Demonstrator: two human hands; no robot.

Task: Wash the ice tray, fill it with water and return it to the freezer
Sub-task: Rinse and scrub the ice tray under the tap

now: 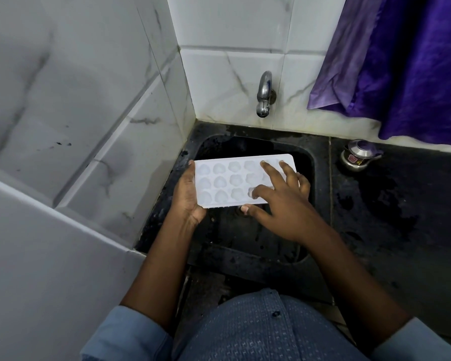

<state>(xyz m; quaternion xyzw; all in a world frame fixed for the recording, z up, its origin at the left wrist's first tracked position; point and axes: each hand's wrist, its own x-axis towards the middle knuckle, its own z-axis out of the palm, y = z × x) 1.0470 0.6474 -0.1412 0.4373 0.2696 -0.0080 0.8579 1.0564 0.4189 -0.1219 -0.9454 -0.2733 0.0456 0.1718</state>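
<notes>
A white ice tray (227,182) with heart-shaped pockets is held level over the black sink (255,241). My left hand (188,196) grips the tray's left end, thumb on the rim and fingers underneath. My right hand (279,201) lies spread over the tray's right part, fingers resting on the pockets and one fingertip dipped into a front pocket; its thumb sits below the near edge. A chrome tap (264,93) sticks out of the tiled wall behind the sink, with no water running from it.
White marble-look tiles close in the left side and the back. The black wet counter (401,204) stretches right of the sink, with a small steel pot (358,155) near the wall. A purple cloth (401,61) hangs at the upper right.
</notes>
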